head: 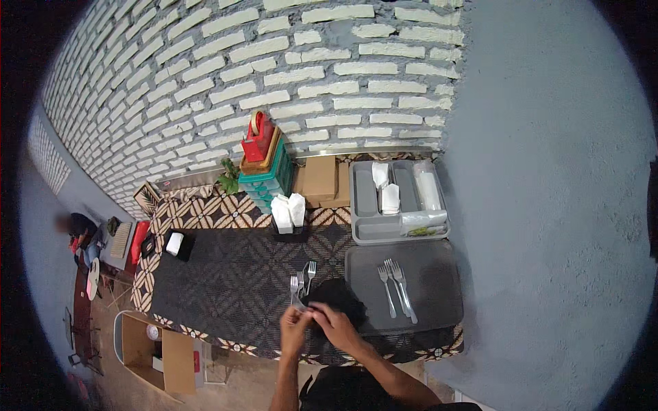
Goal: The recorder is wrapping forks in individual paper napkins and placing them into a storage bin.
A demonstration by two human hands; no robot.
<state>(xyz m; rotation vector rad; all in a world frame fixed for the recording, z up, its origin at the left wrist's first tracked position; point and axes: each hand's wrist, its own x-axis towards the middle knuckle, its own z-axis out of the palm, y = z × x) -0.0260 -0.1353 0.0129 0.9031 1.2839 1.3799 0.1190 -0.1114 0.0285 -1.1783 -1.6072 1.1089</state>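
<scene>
My left hand (292,329) pinches a metal fork (294,287) near its handle, with the tines pointing away from me. The fingertips of my right hand (331,324) meet the left ones there; whether they grip the fork too is hidden. Just beyond the fingers, more forks (311,271) lie on the dark table mat (231,282). A bunched black cloth (336,303) sits under and beyond my right hand. To the right, several forks (396,287) rest side by side on a dark grey tray (437,287).
Behind the tray stands a grey cutlery organizer (366,191) with napkins and plastic packs. Cardboard boxes (320,177), a teal drawer unit (264,185) topped by a red tape dispenser (258,138), and a napkin holder (289,236) line the back. Far left, a person (85,231) sits.
</scene>
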